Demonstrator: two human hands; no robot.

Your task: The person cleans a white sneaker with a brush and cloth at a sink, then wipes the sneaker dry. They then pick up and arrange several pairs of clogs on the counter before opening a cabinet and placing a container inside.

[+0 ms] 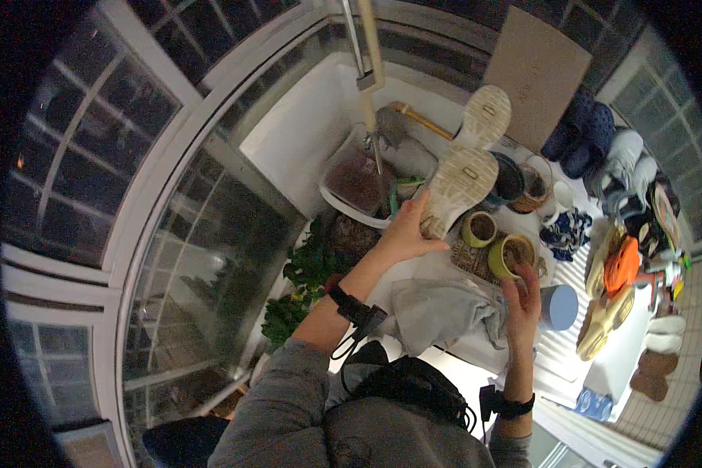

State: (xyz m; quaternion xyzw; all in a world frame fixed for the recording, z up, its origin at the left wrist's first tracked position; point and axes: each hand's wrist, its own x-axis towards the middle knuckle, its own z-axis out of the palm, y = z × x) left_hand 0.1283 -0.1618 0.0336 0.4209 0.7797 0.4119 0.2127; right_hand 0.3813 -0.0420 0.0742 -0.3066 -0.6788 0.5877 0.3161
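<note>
My left hand [406,234] grips the heel end of a shoe [463,175], its pale, worn sole facing me. A second shoe [485,114] lies beyond it, also sole up. My right hand [522,295] is at the near rim of a yellow-green plant pot [501,258]; whether the fingers grip the pot or only touch it I cannot tell. Beside it a smaller green pot [478,229] holds soil, and both stand on a patterned mat [468,257]. A crumpled grey cloth [439,313] lies between my forearms.
Left of the shoes is a plastic basin [357,175] of dark contents, with a pipe [370,70] above. Leafy plants [304,269] stand by the glass. Rightward are a blue round-topped container [561,307], an orange item [622,266] and several shoes [623,155]. Cardboard [535,73] leans behind.
</note>
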